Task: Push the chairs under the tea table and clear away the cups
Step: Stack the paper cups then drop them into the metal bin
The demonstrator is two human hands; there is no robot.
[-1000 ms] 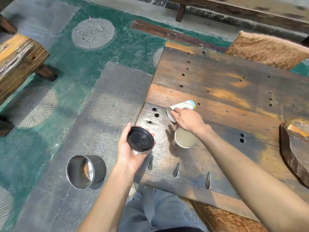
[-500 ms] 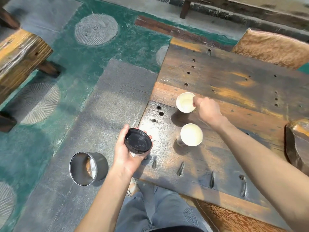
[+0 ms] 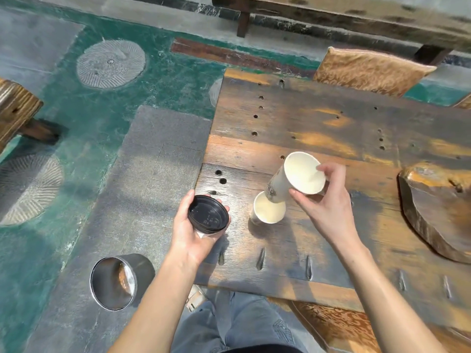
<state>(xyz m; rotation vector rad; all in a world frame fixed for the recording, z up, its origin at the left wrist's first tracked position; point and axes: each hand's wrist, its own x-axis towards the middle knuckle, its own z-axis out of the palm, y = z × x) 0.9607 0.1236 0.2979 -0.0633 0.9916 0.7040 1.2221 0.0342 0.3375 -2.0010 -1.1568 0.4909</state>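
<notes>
Your left hand [image 3: 190,239] grips the black-lidded cup [image 3: 207,216] at 9 o'clock. Your right hand [image 3: 328,212] pinches a tilted paper cup [image 3: 300,174] by its rim, base at the standing cup [image 3: 270,210]'s mouth, mid-surface [image 3: 318,115]. The cups look half gathered, none cleared away, and the chair [image 3: 369,70] at 1 o'clock seems not yet tucked under.

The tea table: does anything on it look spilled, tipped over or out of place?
No spill shows. Only one paper cup is tilted, but the right hand holds it, its base over the upright cup standing on the tea table. Both look empty.
</notes>
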